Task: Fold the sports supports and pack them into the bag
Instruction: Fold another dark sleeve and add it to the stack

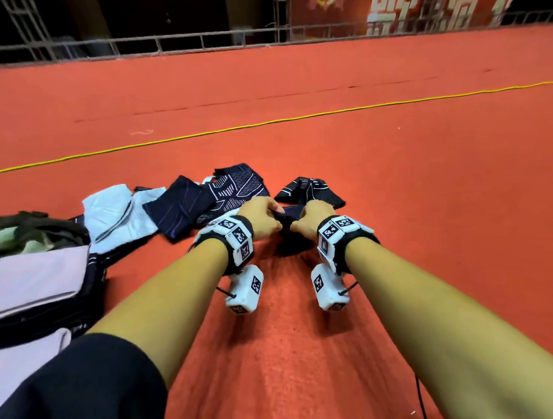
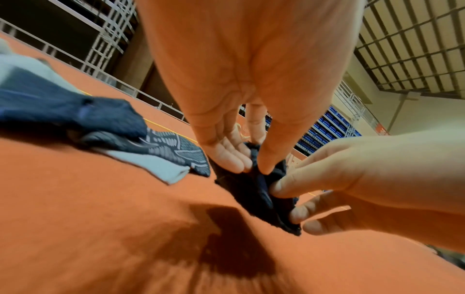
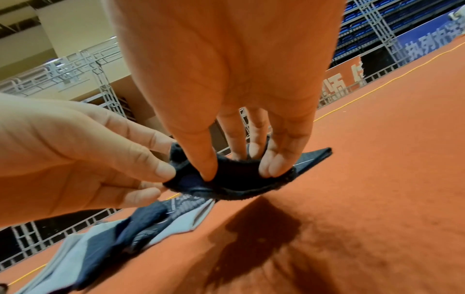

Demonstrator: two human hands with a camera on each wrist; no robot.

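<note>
Nearest us on our left sits the bag [image 1: 37, 281], its pale flap beside our dark sleeve, mouth turned toward the work so folded pieces need only a short carry, we judge. Ahead, low over the orange floor [image 1: 294, 352], our left hand [image 1: 262, 218] and right hand [image 1: 309, 222] come close together, each pinching an edge of the same dark support [image 1: 288, 238]. Thumb and fingertips of both clamp its rim, holding it lifted in a loose arc, probably to line up the edges before doubling it over. Part of this support lies on the floor beyond the hands. To the left rests a heap of other supports [image 1: 186, 202], dark patterned ones overlapping pale grey ones, unfolded, within easy reach. Farther off runs a yellow cord [image 1: 272, 122], then a metal railing [image 1: 181, 43].
</note>
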